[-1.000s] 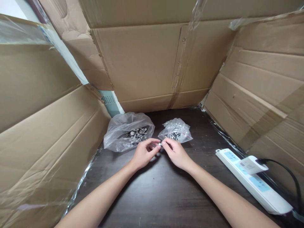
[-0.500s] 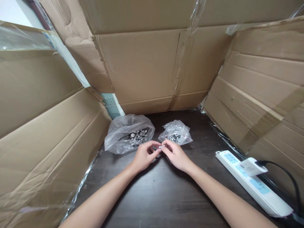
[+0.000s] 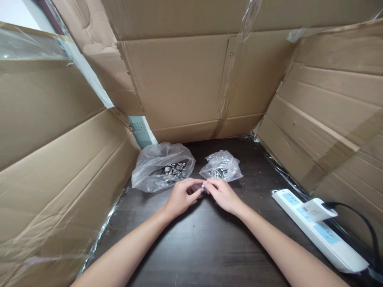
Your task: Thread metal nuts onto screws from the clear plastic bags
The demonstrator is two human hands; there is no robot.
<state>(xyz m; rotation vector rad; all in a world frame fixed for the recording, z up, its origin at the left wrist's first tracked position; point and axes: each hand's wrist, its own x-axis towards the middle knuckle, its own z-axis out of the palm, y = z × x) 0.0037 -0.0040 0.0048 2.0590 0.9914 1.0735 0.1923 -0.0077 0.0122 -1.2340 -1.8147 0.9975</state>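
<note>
My left hand and my right hand meet fingertip to fingertip over the dark table. Between them is a small shiny metal piece, pinched by the left thumb and index finger, with the right fingers closed on it too. Its exact shape is too small to tell. Behind my left hand lies an open clear plastic bag with many round metal parts inside. A smaller clear bag, holding small metal pieces, rests just beyond my right hand.
A white power strip with a white plug-in adapter and black cable lies on the right. Cardboard walls enclose the dark table at the left, back and right.
The fingers of my right hand have shifted and now cover more of the metal piece, which appears turned. My left hand has barely moved.
</note>
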